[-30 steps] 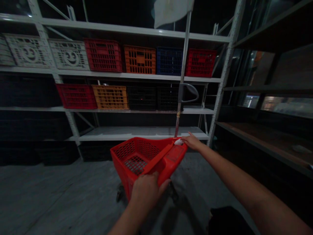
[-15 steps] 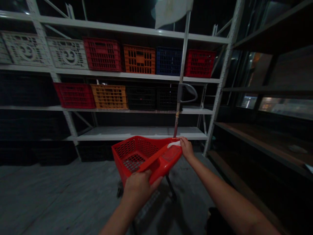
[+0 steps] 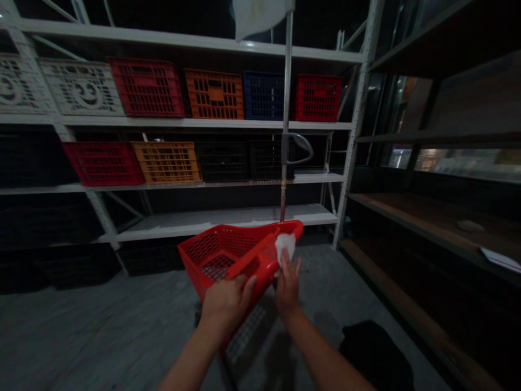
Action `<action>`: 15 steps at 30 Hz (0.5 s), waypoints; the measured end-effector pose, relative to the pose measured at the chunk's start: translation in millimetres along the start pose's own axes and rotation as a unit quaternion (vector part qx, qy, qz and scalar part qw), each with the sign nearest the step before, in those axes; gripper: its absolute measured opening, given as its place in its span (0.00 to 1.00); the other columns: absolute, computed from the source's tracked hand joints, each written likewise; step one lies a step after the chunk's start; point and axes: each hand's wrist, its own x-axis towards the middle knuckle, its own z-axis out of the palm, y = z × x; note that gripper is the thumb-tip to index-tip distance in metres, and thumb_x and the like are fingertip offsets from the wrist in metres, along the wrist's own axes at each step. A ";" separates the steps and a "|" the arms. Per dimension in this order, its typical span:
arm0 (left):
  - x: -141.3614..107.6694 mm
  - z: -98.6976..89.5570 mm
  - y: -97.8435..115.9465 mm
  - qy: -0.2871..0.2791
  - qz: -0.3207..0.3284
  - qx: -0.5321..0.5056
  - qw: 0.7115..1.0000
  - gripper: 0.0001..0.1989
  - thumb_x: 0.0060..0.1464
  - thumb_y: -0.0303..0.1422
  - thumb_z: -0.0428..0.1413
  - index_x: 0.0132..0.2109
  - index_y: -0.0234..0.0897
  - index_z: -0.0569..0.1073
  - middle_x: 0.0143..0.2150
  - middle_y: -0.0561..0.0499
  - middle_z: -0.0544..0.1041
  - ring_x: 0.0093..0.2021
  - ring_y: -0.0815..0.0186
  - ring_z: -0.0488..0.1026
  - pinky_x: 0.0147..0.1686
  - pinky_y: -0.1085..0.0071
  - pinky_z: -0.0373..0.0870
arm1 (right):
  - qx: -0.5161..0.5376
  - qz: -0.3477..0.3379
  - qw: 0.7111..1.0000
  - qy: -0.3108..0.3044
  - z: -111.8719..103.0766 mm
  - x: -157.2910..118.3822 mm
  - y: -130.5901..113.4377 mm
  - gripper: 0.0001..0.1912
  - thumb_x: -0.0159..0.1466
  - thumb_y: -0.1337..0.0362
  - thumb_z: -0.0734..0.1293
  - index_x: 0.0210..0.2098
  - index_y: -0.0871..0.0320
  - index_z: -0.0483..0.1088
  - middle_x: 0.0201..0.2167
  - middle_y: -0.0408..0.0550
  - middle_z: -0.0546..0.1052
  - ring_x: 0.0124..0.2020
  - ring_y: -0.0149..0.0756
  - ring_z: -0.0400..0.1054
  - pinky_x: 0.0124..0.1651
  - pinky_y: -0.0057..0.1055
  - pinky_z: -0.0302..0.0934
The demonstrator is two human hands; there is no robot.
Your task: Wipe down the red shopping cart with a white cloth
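At the red basket [image 3: 211, 255], left hand [image 3: 226, 307] grips, right hand [image 3: 287, 285] pinches cloth [image 3: 285, 247].

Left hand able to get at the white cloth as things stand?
Probably yes: the left hand sits near the white cloth, with little between them, but it grips the red basket.

Smooth, glossy moulded plastic is seen in the red basket [image 3: 220, 255], against which a soft, matt white wipe [image 3: 285, 245] is pressed; whether it is paper or cloth cannot be told. Matt perforated plastic is shown by the red crate [image 3: 146, 87]. A faint sheen is given by the white-painted steel shelf [image 3: 183, 43], and a brighter one by the metal pole [image 3: 287, 92]. The wooden shelf [image 3: 407, 209] appears smooth, the concrete floor [image 3: 81, 326] rough and matt.
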 end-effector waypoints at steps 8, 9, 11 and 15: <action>0.0 -1.5 0.0 0.017 -0.003 0.013 1.000 0.29 0.58 0.46 0.31 0.41 0.39 0.74 0.31 0.44 0.78 0.33 0.61 0.75 0.31 0.69 0.63 | -0.053 0.311 0.941 0.123 -20.8 106.9 77.6 0.24 0.62 0.66 0.48 0.55 0.57 0.61 0.60 0.57 0.57 0.64 0.46 0.40 0.58 0.59 0.33; 0.4 -1.5 -0.8 0.021 -0.004 0.014 1.000 0.29 0.59 0.45 0.31 0.41 0.39 0.74 0.31 0.45 0.78 0.33 0.61 0.75 0.31 0.70 0.63 | -0.066 0.309 0.939 0.139 -23.8 108.8 81.1 0.24 0.62 0.66 0.48 0.54 0.57 0.62 0.59 0.57 0.58 0.64 0.46 0.39 0.57 0.59 0.32; 1.9 -1.2 -3.1 0.028 -0.001 0.017 0.999 0.28 0.59 0.44 0.31 0.40 0.40 0.74 0.31 0.45 0.78 0.33 0.61 0.75 0.31 0.70 0.64 | -0.077 0.294 0.940 0.155 -28.1 109.1 86.2 0.22 0.62 0.65 0.50 0.51 0.55 0.65 0.58 0.55 0.60 0.64 0.47 0.37 0.56 0.63 0.30; 7.6 0.1 -8.1 0.038 0.012 0.019 0.999 0.28 0.59 0.44 0.32 0.38 0.40 0.75 0.30 0.45 0.78 0.33 0.62 0.75 0.32 0.70 0.64 | 0.029 0.267 0.949 0.165 -24.8 114.4 91.7 0.18 0.59 0.65 0.55 0.44 0.58 0.70 0.59 0.54 0.59 0.63 0.48 0.41 0.56 0.60 0.36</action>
